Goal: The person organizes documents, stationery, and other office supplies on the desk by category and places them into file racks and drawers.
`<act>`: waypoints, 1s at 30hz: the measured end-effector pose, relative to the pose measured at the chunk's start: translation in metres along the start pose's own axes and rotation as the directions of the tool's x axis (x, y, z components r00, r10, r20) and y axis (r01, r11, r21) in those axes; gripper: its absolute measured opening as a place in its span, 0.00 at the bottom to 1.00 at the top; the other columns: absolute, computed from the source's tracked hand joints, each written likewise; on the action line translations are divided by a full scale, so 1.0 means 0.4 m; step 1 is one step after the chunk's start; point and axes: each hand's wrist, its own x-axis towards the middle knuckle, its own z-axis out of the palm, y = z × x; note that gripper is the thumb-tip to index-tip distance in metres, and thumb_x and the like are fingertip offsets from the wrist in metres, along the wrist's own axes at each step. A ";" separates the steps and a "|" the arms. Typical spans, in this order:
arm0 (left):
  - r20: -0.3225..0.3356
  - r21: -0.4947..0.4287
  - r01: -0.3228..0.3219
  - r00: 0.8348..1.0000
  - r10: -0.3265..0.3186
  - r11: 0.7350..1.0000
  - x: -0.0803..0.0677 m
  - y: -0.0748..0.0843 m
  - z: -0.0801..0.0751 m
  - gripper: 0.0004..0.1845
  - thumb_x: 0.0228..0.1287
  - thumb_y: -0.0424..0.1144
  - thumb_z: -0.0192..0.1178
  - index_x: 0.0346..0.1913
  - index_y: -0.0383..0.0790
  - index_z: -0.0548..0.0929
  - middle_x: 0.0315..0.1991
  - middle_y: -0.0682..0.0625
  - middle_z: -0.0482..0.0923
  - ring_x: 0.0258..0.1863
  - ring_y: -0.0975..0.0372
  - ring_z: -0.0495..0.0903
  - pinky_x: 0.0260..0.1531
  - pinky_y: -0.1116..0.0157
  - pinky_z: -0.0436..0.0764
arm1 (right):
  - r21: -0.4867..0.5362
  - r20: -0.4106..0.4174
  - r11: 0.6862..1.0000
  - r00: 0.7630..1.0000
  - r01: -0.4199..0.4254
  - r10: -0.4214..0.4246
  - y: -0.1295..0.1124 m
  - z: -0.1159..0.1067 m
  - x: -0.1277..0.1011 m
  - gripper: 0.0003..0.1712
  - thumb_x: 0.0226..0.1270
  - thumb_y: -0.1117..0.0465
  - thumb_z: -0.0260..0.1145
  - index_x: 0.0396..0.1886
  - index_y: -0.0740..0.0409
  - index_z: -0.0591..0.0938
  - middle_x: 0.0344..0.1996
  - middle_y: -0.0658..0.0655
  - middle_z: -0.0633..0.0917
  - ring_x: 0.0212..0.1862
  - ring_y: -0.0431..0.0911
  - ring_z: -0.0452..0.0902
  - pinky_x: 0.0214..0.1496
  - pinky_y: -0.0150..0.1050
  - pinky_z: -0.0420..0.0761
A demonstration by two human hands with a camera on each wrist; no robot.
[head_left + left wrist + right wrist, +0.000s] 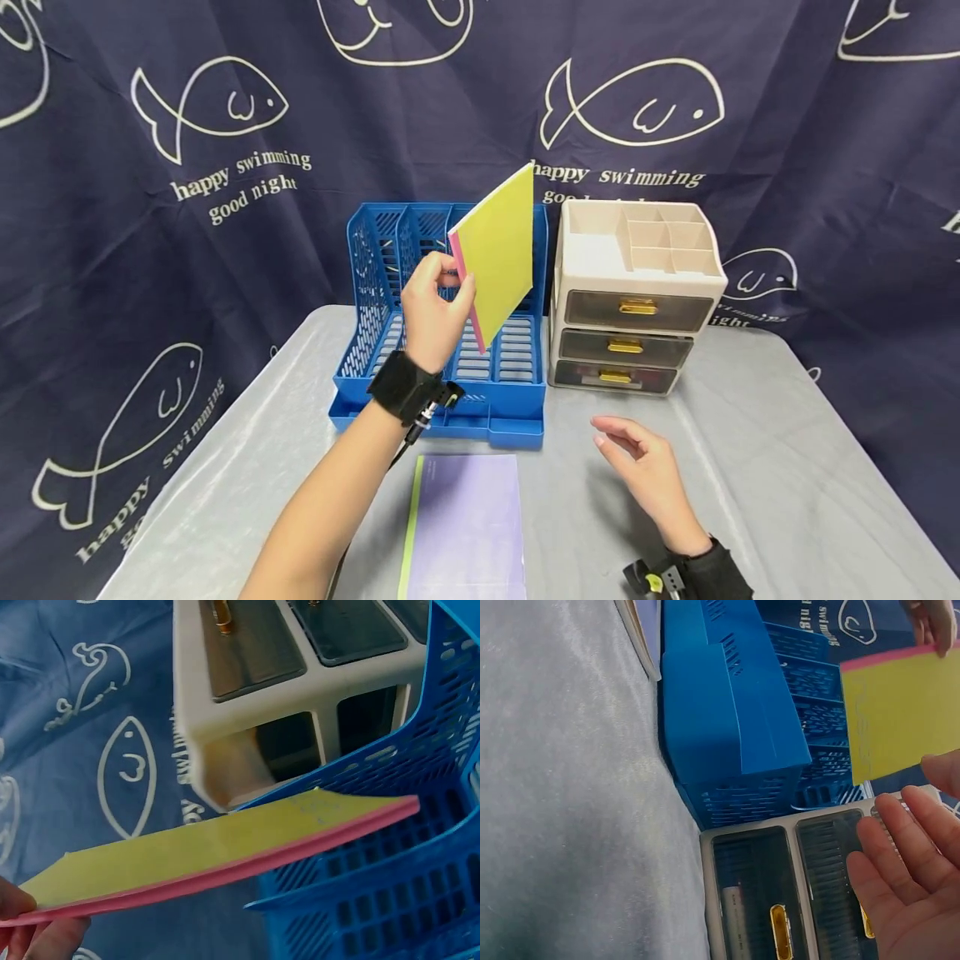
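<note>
Nearest on the grey table [750,467] lies a purple notebook [467,525] with a green spine edge, flat and closed, just in front of the blue file rack [450,333]. To its right the right hand [645,471] hovers above the tabletop with its fingers relaxed and spread, palm turned leftward, gripping nothing; from the right wrist view its fingers [900,847] show straight and loose in front of the drawers.

Farther back, the blue file rack stands in the middle of the table, its slotted dividers upright; the compartments that can be seen hold nothing, though the raised book hides part of the right one. The left hand [435,312] is lifted over the rack and pinches the near corner of a yellow book [498,250] with a pink back cover, thumb on one face and fingers curled on the other. The book is tilted, its far corner pointing up and right, held in the air above the rack's right compartments and not resting in any slot.

Just right of the rack, touching or nearly so, stands a cream drawer organiser [637,292] with three smoky drawers and gold handles; its open top compartments look bare. Behind everything hangs a dark blue curtain [150,208] printed with white fish
</note>
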 end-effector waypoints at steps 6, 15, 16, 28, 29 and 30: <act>-0.005 -0.029 0.052 0.999 -0.052 0.998 0.008 -0.038 0.067 0.05 0.58 0.29 0.61 0.34 0.31 0.75 0.32 0.41 0.76 0.31 0.55 0.80 0.30 0.60 0.81 | -0.008 -0.017 1.000 1.000 -0.023 0.023 0.006 -0.006 0.001 0.13 0.63 0.63 0.66 0.46 0.60 0.83 0.44 0.57 0.85 0.48 0.32 0.78 0.53 0.29 0.76; 0.006 0.071 0.166 0.986 -0.167 0.984 0.000 -0.103 0.149 0.04 0.60 0.31 0.60 0.34 0.33 0.76 0.33 0.41 0.75 0.34 0.55 0.80 0.33 0.61 0.81 | 0.044 -0.011 0.999 1.000 0.008 -0.007 0.006 -0.008 -0.003 0.13 0.63 0.64 0.66 0.47 0.61 0.83 0.45 0.58 0.85 0.48 0.35 0.79 0.53 0.28 0.76; 0.001 0.080 0.180 0.983 -0.181 0.980 -0.001 -0.110 0.157 0.04 0.60 0.30 0.59 0.33 0.33 0.76 0.33 0.41 0.75 0.34 0.55 0.81 0.33 0.60 0.81 | 0.047 -0.008 0.999 1.000 0.012 -0.011 0.007 -0.008 -0.004 0.13 0.63 0.64 0.65 0.47 0.61 0.83 0.45 0.58 0.85 0.49 0.35 0.79 0.53 0.28 0.75; -0.106 0.089 0.368 0.927 -0.358 0.926 -0.014 -0.172 0.238 0.06 0.51 0.25 0.60 0.30 0.31 0.72 0.31 0.39 0.75 0.32 0.50 0.76 0.32 0.59 0.75 | 0.085 -0.023 0.996 1.000 0.001 0.001 0.009 -0.010 -0.007 0.12 0.62 0.64 0.66 0.46 0.60 0.83 0.44 0.56 0.85 0.49 0.35 0.79 0.53 0.28 0.75; -0.111 0.089 0.377 0.924 -0.367 0.922 -0.016 -0.178 0.244 0.06 0.51 0.25 0.60 0.30 0.31 0.72 0.31 0.39 0.75 0.32 0.50 0.76 0.32 0.58 0.75 | 0.093 -0.024 0.996 1.000 0.008 -0.006 0.010 -0.009 -0.007 0.12 0.62 0.65 0.66 0.46 0.60 0.83 0.44 0.56 0.85 0.48 0.36 0.79 0.53 0.28 0.75; -0.116 0.090 0.386 0.920 -0.375 0.918 -0.019 -0.183 0.248 0.06 0.50 0.24 0.60 0.30 0.31 0.73 0.31 0.39 0.75 0.32 0.50 0.76 0.32 0.58 0.75 | 0.099 -0.026 0.995 1.000 0.015 -0.012 0.010 -0.008 -0.008 0.12 0.62 0.66 0.66 0.45 0.60 0.83 0.44 0.56 0.85 0.48 0.36 0.79 0.53 0.28 0.75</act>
